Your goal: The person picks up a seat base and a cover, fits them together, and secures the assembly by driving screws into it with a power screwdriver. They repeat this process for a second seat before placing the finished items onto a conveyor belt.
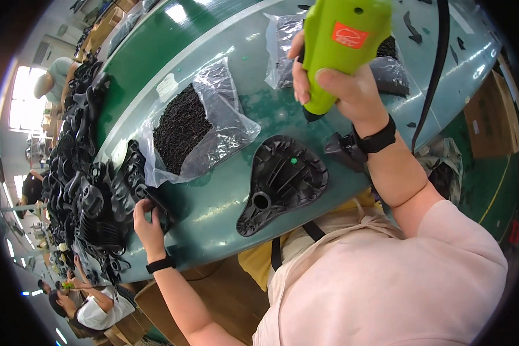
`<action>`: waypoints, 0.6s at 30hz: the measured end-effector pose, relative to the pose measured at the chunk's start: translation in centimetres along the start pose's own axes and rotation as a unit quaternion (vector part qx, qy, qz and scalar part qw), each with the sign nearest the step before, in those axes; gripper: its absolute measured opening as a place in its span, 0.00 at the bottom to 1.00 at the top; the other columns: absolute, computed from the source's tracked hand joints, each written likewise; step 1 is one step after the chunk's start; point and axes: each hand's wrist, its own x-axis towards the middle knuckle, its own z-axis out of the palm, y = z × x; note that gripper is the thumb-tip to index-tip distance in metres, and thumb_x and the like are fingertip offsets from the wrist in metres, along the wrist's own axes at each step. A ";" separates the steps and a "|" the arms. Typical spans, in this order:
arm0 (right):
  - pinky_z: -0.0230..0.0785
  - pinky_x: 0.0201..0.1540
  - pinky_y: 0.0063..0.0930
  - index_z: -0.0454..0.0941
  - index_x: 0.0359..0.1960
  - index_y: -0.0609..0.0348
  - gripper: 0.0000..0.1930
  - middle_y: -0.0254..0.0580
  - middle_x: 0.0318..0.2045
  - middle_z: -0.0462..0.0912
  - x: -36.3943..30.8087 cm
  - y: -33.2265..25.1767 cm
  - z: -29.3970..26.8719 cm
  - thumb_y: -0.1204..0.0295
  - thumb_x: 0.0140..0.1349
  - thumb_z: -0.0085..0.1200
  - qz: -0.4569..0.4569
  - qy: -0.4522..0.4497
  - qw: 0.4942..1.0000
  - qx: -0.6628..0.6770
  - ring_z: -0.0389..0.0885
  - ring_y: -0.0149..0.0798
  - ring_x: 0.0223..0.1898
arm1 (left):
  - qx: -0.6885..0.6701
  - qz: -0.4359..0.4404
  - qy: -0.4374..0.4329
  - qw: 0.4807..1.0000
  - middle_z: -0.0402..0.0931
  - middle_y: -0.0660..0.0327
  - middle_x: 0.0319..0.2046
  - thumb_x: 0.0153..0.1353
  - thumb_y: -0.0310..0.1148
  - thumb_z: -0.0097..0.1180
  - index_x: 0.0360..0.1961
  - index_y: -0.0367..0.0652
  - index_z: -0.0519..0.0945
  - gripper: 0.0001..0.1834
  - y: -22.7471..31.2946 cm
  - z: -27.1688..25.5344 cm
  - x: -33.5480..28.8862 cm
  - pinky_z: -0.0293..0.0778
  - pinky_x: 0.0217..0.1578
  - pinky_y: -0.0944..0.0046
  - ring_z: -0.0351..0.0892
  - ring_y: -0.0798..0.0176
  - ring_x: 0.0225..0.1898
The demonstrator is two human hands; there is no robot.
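Observation:
My right hand (352, 95) is wrapped round the grip of a lime-green pistol-grip power tool (343, 37), raised over the far side of the table; its working end is out of view. My left hand (149, 228) is at the left, its fingers and thumb closed on the edge of a black plastic part (162, 209) beside a heap of similar parts. Between my hands, a black bicycle saddle (282, 184) lies underside up near the table's front edge, with ribs, a round hole and a green dot. A smaller black part (346, 151) is next to my right wrist.
A clear bag of small black pieces (181, 130) lies open beyond the saddle; another plastic bag (285, 43) is farther back. Black parts are heaped along the left (78, 173). A black cable (435, 75) hangs at right, near a cardboard box (490, 118). Other people work at left.

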 end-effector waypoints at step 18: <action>0.72 0.27 0.23 0.77 0.44 0.64 0.16 0.37 0.35 0.80 0.3 -0.6 0.1 0.68 0.58 0.64 -0.003 0.028 0.999 -0.019 0.78 0.28 0.24 | -0.064 -0.059 0.163 0.983 0.80 0.54 0.38 0.68 0.24 0.51 0.55 0.30 0.74 0.16 5.7 -1.4 -6.7 0.74 0.47 0.63 0.79 0.62 0.40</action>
